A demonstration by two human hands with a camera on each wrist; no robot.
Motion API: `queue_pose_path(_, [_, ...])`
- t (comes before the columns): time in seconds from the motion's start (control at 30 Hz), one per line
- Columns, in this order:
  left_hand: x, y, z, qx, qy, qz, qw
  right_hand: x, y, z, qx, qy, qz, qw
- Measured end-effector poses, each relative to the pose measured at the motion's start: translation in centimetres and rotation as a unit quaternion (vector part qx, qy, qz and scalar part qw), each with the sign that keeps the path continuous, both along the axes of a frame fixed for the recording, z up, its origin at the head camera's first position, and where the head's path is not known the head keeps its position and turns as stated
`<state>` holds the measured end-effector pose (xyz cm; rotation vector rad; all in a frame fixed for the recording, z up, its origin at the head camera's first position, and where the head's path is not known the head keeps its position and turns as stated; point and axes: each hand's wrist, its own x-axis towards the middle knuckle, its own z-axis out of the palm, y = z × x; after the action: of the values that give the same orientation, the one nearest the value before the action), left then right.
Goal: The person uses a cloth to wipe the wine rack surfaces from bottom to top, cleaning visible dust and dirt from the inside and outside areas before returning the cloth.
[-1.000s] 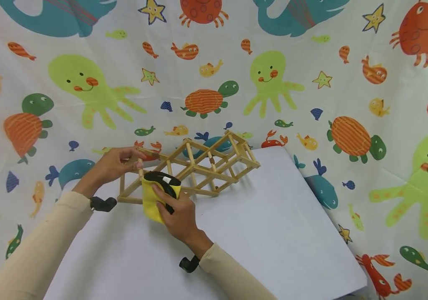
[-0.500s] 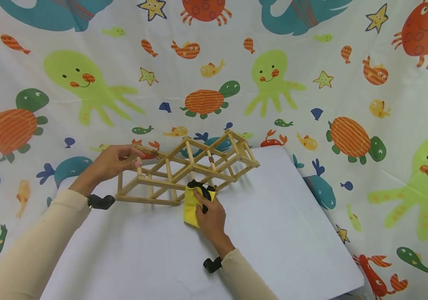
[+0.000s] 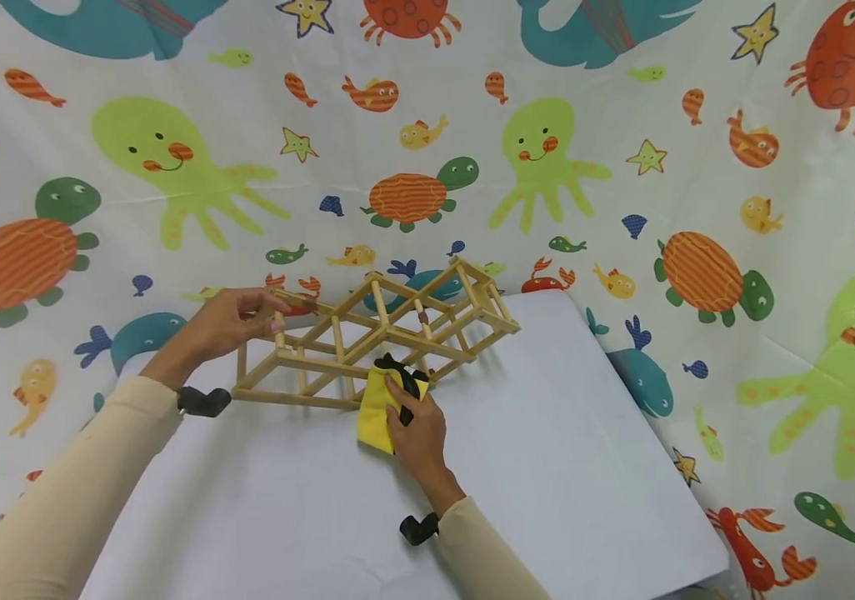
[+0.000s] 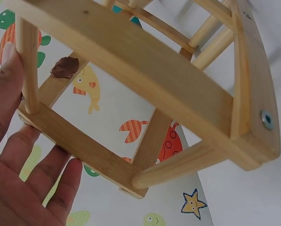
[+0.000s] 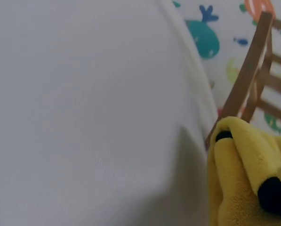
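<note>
A wooden lattice rack (image 3: 385,333) of slats and round dowels stands on the white table. My left hand (image 3: 231,323) grips its left end; in the left wrist view the thumb lies along a dowel (image 4: 28,66) and the fingers reach under a slat. My right hand (image 3: 418,433) holds a yellow cloth (image 3: 377,412) with black trim against the rack's lower front, near its middle. Bunched folds of the cloth show in the right wrist view, where the hand is mostly hidden. A brown clump (image 4: 65,67) sticks to one slat, and another brown spot (image 3: 422,317) marks a dowel.
The white table (image 3: 547,467) extends in front and to the right of the rack, its right edge slanting toward me. Behind it hangs a white curtain (image 3: 367,150) printed with sea animals, close to the rack's back side.
My right hand has carried the cloth rightward along the rack's front, from near the left end to the middle, then slightly back left. The left hand keeps its hold on the end.
</note>
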<state>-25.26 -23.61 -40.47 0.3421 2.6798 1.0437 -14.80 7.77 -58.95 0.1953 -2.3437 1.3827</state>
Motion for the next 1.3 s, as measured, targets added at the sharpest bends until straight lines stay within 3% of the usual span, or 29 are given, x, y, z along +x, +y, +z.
queue_pose_path(0.13, [0.0,-0.1,0.2,-0.002,0.005,-0.011,0.9999,-0.4,1.9,-0.8,0.009,-0.084,-0.031,0.996])
queue_pose_path(0.27, [-0.1,-0.2,0.5,-0.004,0.015,-0.014,0.9998,-0.8,4.5,-1.4,0.007,-0.186,-0.066,0.98])
queue_pose_path(0.37, [-0.1,0.0,0.6,-0.006,0.012,-0.015,0.9998,-0.6,5.6,-1.4,0.001,-0.203,-0.08,0.976])
queue_pose_path(0.47, [-0.2,0.0,0.6,-0.01,0.013,-0.019,0.9997,0.2,5.1,-1.1,-0.011,-0.134,-0.056,0.989])
queue_pose_path(0.57, [-0.2,0.1,0.6,-0.013,0.013,-0.019,0.9996,1.1,3.4,-0.2,-0.039,-0.047,-0.001,0.998])
queue_pose_path(0.73, [-0.1,-0.1,0.7,-0.017,0.014,-0.013,0.9997,2.2,-0.8,2.2,-0.089,0.037,0.099,0.99])
queue_pose_path(0.87, [0.2,-0.1,0.7,-0.018,0.018,-0.013,0.9996,2.3,-4.3,4.2,-0.081,0.072,0.153,0.982])
queue_pose_path(1.07, [0.3,0.0,0.5,-0.017,0.035,-0.017,0.9991,1.8,-8.8,6.2,-0.005,0.13,0.157,0.979])
queue_pose_path(1.3, [0.5,-0.3,0.4,-0.016,0.046,-0.027,0.9984,1.2,-11.9,6.2,0.041,0.169,0.139,0.975])
